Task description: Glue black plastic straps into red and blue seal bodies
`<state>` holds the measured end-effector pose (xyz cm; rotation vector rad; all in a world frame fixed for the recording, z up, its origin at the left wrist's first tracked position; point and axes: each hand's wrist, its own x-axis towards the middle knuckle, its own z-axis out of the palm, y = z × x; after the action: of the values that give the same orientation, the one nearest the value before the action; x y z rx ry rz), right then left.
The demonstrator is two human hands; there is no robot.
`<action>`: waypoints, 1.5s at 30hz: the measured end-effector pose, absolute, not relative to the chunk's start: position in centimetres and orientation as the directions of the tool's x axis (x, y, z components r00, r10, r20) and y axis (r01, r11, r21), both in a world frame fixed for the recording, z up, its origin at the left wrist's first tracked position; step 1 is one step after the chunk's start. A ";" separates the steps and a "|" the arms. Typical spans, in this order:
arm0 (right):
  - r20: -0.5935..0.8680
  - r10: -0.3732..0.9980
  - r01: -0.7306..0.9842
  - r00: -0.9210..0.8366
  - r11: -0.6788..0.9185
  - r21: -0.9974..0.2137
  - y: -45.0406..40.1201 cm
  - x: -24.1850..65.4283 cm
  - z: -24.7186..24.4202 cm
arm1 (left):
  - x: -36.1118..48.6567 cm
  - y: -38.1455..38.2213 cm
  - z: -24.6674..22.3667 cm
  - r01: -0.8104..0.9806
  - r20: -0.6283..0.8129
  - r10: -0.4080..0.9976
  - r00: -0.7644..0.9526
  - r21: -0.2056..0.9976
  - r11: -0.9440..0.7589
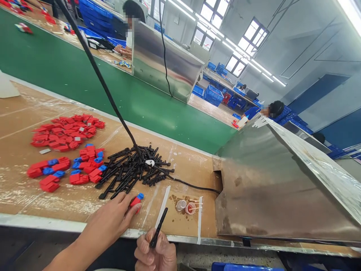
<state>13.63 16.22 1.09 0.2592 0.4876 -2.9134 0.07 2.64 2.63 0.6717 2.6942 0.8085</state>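
The left hand (120,210) grasped a red-and-blue piece (136,202) as the right hand (158,250), just beside it, gripped a black rod (159,227). Beyond the left hand, a pile of black rods (132,168) covered part of the worktop (191,165); red parts (66,131) lay farther left.

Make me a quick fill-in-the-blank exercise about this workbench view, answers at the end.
The slim part in the right hand is coloured ____.
The red part in the left hand has a tip coloured ____.
The long flat strip beyond the workbench is coloured ____.

Missing words: black; blue; green.
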 end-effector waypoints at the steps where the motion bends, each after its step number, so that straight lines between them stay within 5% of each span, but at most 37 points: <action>1: -0.211 -0.144 0.204 -0.967 -0.933 -0.297 16.2 13.7 1.1 | 0.2 2.8 2.7 0.364 -0.137 0.514 -0.847 0.555 0.748; 12: -0.282 -0.075 0.165 -0.957 -0.936 -0.311 16.6 14.0 1.6 | 0.4 4.1 2.9 0.311 -0.149 0.573 -0.806 0.716 0.625; 16: -0.314 0.042 0.089 -0.948 -0.916 -0.390 16.3 13.8 2.0 | 1.2 3.5 4.0 -0.098 -0.269 0.635 -0.724 0.951 0.292; 21: -0.330 0.326 -0.077 -0.886 -0.805 -0.589 15.6 13.8 1.7 | 3.1 3.1 6.4 -0.417 -0.357 0.631 -0.689 0.907 0.058; 27: -0.272 0.529 -0.161 -0.804 -0.633 -0.757 15.0 14.3 1.6 | 4.0 3.1 7.4 -0.453 -0.365 0.660 -0.656 0.891 0.042; 45: -0.308 0.640 -0.101 -0.704 -0.520 -0.848 13.7 14.2 4.6 | 4.6 3.2 8.9 -0.384 -0.340 0.644 -0.685 0.920 0.076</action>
<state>14.24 13.66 4.58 1.1472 1.6050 -3.0116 4.57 3.18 8.91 0.2650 1.5957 1.7127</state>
